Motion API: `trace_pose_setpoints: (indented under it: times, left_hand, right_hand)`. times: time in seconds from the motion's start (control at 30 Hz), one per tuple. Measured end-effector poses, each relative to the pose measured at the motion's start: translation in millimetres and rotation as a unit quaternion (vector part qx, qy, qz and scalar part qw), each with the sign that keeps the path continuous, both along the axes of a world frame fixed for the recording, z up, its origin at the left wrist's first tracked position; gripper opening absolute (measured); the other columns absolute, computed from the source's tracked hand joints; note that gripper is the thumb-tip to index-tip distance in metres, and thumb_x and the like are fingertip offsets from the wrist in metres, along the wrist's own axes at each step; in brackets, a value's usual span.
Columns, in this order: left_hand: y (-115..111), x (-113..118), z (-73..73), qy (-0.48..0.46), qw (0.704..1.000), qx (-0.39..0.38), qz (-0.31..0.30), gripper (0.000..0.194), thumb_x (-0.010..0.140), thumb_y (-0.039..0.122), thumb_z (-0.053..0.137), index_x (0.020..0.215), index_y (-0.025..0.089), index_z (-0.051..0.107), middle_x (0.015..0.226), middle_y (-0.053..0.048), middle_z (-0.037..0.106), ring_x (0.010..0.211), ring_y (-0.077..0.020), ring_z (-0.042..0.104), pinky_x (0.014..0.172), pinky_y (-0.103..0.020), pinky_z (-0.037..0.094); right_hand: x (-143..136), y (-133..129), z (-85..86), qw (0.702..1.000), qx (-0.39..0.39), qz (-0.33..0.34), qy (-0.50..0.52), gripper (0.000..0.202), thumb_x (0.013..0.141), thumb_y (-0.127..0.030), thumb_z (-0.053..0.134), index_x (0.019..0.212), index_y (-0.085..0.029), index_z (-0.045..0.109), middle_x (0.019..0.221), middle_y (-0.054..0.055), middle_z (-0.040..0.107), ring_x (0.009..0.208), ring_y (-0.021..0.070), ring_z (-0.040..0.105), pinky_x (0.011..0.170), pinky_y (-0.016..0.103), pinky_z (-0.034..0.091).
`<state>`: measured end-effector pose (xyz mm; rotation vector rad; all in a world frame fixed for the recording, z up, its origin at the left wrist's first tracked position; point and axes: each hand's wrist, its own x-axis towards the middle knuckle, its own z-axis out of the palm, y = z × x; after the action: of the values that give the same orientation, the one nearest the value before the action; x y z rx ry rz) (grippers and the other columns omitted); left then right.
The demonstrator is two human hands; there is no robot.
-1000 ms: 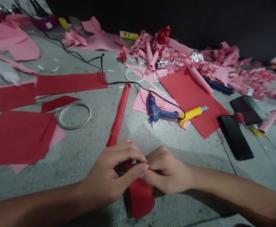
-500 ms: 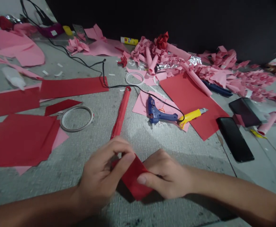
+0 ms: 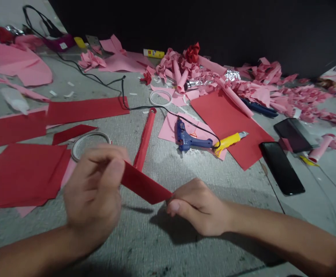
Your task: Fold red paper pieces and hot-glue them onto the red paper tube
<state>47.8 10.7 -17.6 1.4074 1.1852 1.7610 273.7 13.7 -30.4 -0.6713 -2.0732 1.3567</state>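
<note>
"So, what had just changed?"

"The left hand [image 3: 94, 196] had moved out to the left. The red paper [image 3: 145, 186], bent between 2 close hands in the earlier frame, now stretched slantwise between them."

"Meaning?"

"It looked pulled straighter, I'd judge. The left hand pinched its far left end, thumb against fingers; the right hand [image 3: 199, 207], barely shifted, pinched its near right corner."

"Around it?"

"The red tube [image 3: 145, 140] lay just beyond; the left hand newly hid part of the tape ring [image 3: 73, 148]."
</note>
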Motion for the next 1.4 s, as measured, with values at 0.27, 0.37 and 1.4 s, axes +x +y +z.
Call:
trace_pose_setpoints:
  times: [0.27,0.37,1.4]
  left_hand:
    - [-10,4,-4.3,-0.122,0.988,-0.077,-0.047,0.008,0.105,0.032,0.068,0.109,0.029,0.061,0.1,0.002,0.072,0.05,-0.008,0.058,0.038,-0.024,0.045]
    - [-16,7,-6.0,-0.129,0.981,-0.095,-0.109,0.006,0.108,0.032,0.063,0.111,0.03,0.058,0.107,0.002,0.073,0.049,-0.0108,0.067,0.035,-0.025,0.051]
    - [1,-6,-20.2,0.374,0.913,0.092,-0.134,0.04,0.101,0.034,0.075,0.137,0.025,0.059,0.127,-0.009,0.074,0.113,-0.0244,0.073,0.097,-0.04,0.057]
  right_hand:
    - [1,5,2.2,0.967,-0.168,-0.112,0.154,0.052,0.098,-0.066,0.071,0.116,-0.018,0.079,0.087,0.005,0.072,0.071,0.0135,0.067,0.06,0.023,0.053]
    - [0,3,-0.3,0.957,-0.196,-0.124,0.173,0.039,0.095,-0.051,0.083,0.119,-0.021,0.078,0.092,0.004,0.075,0.074,0.013,0.069,0.063,0.023,0.056]
    - [2,3,-7.9,0.923,-0.272,-0.143,0.231,0.031,0.103,-0.038,0.075,0.131,-0.026,0.078,0.088,0.003,0.077,0.069,0.0129,0.069,0.059,0.024,0.054]
